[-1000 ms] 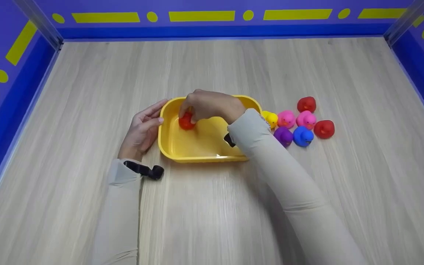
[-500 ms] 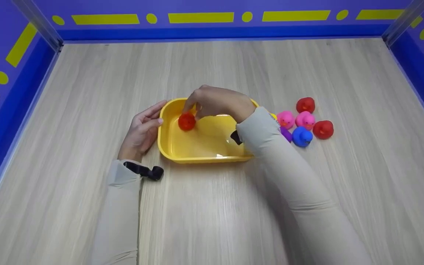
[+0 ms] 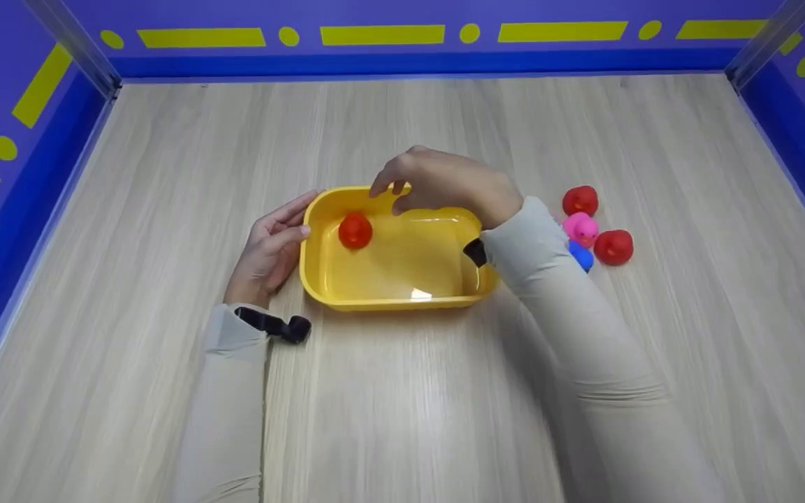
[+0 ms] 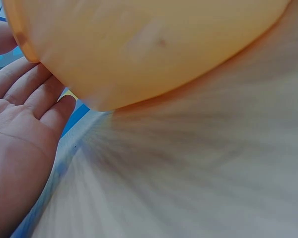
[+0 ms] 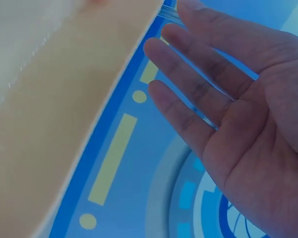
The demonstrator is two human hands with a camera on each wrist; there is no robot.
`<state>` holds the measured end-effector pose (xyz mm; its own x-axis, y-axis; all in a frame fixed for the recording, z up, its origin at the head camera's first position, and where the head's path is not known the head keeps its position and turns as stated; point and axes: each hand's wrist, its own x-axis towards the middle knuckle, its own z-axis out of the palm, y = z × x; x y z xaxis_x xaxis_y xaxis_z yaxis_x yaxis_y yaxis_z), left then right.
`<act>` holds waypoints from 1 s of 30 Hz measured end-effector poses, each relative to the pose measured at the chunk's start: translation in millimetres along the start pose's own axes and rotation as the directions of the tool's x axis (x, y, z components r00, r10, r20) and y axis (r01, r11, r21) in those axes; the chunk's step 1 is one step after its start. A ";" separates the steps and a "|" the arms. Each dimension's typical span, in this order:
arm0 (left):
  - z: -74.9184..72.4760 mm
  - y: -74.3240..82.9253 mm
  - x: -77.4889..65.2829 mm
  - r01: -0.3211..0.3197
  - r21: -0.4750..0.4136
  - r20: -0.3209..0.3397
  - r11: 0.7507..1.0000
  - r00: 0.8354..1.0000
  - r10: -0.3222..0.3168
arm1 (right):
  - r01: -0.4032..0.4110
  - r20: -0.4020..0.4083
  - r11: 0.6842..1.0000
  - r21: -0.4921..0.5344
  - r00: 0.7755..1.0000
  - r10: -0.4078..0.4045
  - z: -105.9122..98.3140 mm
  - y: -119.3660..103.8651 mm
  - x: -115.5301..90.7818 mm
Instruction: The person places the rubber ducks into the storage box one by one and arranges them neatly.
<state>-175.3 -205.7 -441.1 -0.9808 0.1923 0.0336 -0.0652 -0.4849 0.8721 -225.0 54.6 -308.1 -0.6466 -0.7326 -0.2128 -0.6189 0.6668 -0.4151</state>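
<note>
A yellow plastic tub (image 3: 402, 304) stands on the table, with one red rubber duck (image 3: 355, 230) inside near its left end. My left hand (image 3: 270, 244) holds the tub's left end, thumb at the rim and fingers along the outside wall; the left wrist view shows the fingers (image 4: 35, 89) against that wall. Over the tub's far rim hovers my right hand (image 3: 444, 183), its fingers loosely spread and holding nothing. In the right wrist view the palm and fingers (image 5: 184, 116) of this hand show bare, beside the tub wall (image 5: 64, 99).
Right of the tub sit two more red ducks (image 3: 614, 247), a pink duck (image 3: 581, 229) and a blue duck (image 3: 581, 257), the blue one partly behind my right sleeve (image 3: 570, 307). Blue-purple walls (image 3: 402, 63) with yellow marks border the table at the back and sides.
My right hand has let go of the red duck in the tub and moved up and to the right. Its sleeve now hides the yellow and purple ducks and one pink duck. My left hand stays put.
</note>
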 end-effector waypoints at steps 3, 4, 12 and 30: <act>0.4 0.3 -0.3 -0.001 0.005 -0.006 1.000 1.000 0.001 | -0.013 -0.007 1.000 0.014 1.000 0.013 -4.9 5.5 -7.0; 0.6 0.5 -0.5 -0.002 0.009 -0.007 1.000 1.000 0.002 | -0.012 -0.007 1.000 0.017 1.000 0.012 -6.6 7.8 -8.9; 0.7 0.1 0.5 -0.006 0.010 -0.013 1.000 1.000 0.006 | -0.025 -0.053 1.000 0.017 0.998 0.026 -16.2 28.9 -27.5; 0.3 -0.7 0.3 -0.015 -0.015 -0.002 1.000 1.000 0.015 | -0.061 -0.142 0.998 0.024 0.988 0.064 -21.4 73.2 -63.5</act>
<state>-175.5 -205.1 -441.6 -0.9821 0.1828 0.0456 -0.0530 -0.5003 0.8642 -238.7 152.8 -306.0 -0.7415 -0.6617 -0.1110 -0.5673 0.7067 -0.4228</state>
